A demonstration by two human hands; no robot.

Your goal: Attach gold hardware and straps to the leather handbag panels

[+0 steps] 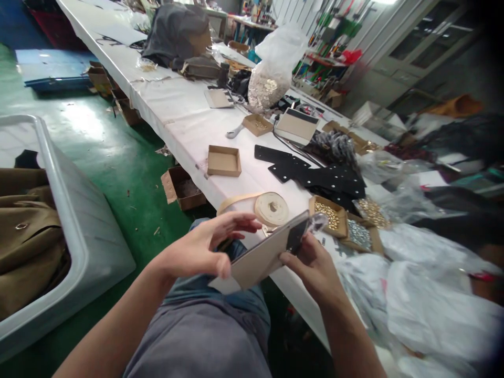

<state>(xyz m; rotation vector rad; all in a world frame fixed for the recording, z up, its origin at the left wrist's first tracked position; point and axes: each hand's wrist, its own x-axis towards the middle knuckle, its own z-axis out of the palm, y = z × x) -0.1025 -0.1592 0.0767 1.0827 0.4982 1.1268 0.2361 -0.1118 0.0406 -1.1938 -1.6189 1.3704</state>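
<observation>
A flat beige panel (262,259) with a black patch at its right end is tilted above my lap. My right hand (311,262) pinches it near that patch, thumb on the near face. At the panel's left side is my left hand (212,244), its fingers apart and the thumb beside the edge; nothing is gripped in it. Just beyond the panel, a roll of cream tape (271,209) lies on the table, with a strip running left. Something small, clear and shiny (318,222) shows at the panel's upper right corner.
The white table (177,118) bears an open cardboard box (224,161), black strips with studs (315,176), a box of gold rivets (327,215), a box of silver ones (358,234) and plastic bags (429,299). A grey bin (94,241) with brown items stands left.
</observation>
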